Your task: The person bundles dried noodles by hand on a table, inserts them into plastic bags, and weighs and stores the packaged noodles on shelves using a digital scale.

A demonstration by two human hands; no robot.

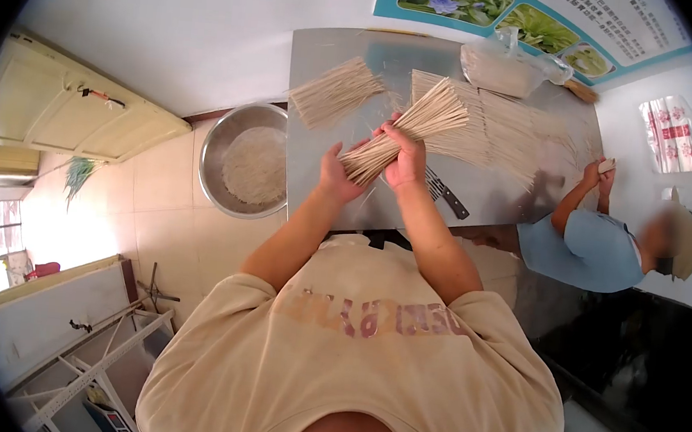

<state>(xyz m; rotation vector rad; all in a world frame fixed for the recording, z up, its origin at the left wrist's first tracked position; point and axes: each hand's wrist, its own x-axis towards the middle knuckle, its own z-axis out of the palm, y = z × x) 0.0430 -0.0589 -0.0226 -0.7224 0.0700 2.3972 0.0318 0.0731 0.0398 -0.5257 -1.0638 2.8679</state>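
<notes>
Over the metal table (307, 188) I hold a thick bundle of dried noodles (433, 115), slanting up to the right with its far ends fanned out. My right hand (407, 162) wraps round the middle of the bundle. Against its lower left end, my left hand (341, 174) cups the noodles from the side, thumb up. A knife (451, 200) with a black handle lies beside my right wrist, its blade partly hidden by my arm. Cut noodles (336, 93) lie in a flat pile at the left, and a wider spread of noodles (505, 135) covers the right side.
A large steel basin (213, 159) with pale noodle-like material in it stands left of the table. At the back is a clear plastic bag (499, 69). To the right, a person in a blue shirt (582, 249) holds a small pale object (606, 165).
</notes>
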